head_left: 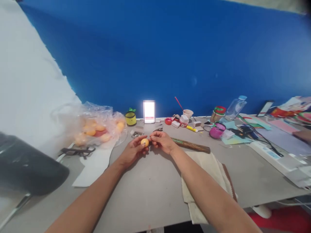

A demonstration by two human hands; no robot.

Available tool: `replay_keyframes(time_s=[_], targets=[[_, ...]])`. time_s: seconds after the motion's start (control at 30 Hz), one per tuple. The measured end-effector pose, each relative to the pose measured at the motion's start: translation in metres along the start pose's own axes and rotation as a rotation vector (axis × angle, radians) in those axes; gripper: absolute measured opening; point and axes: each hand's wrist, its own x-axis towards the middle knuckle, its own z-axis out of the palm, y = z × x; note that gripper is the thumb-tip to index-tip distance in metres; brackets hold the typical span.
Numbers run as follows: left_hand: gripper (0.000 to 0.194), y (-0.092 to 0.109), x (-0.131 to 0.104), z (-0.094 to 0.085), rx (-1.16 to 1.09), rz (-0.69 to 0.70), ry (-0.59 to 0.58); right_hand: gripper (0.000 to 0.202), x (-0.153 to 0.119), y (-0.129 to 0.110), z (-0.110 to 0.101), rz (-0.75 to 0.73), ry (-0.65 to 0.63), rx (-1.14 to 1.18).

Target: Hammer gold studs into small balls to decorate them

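My left hand (136, 149) is closed round an orange ball (144, 142) that looks like a table-tennis ball, over the middle of the table. Close beside it on the right, my right hand (162, 142) has thumb and finger pinched together; whatever sits in the pinch is too small to make out. A claw hammer (190, 145) lies behind my right hand, its wooden handle pointing right and its middle hidden by the hand. Just past my left hand stands a small open box (137, 134) of tiny metal pieces.
To the left, a clear plastic bag (97, 126) holds several orange balls, with glasses (77, 151) in front. A folded cloth (206, 174) lies under my right forearm. Rightward are a yellow tube (191, 128), a pink pot (217, 130), a power strip (267, 152) and another person's hand (302, 135).
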Motion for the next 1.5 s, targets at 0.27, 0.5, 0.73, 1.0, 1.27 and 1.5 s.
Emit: replay_keyframes(time_s=[0.27,0.5,0.73,1.0,1.27,1.5], targets=[[0.059,-0.004,0.001,-0.002,-0.019,0.007,0.04,0.049,-0.002,0.004,-0.002,0.028,-0.042,-0.065],[0.06,-0.008,0.003,-0.001,0.006,0.035,0.093,0.046,-0.004,0.004,0.001,0.061,-0.035,-0.102],[0.061,-0.012,0.002,0.0,0.136,0.071,0.114,0.045,-0.002,0.007,-0.002,0.1,-0.023,-0.113],[0.064,-0.012,0.001,0.0,0.139,0.038,0.098,0.043,-0.001,0.007,-0.005,0.131,0.011,-0.159],[0.064,-0.01,0.002,0.0,0.098,0.017,0.085,0.038,-0.001,0.008,-0.005,0.128,0.015,-0.164],[0.062,-0.011,0.002,0.001,0.09,0.002,0.102,0.039,-0.001,0.008,-0.004,0.113,0.034,-0.184]])
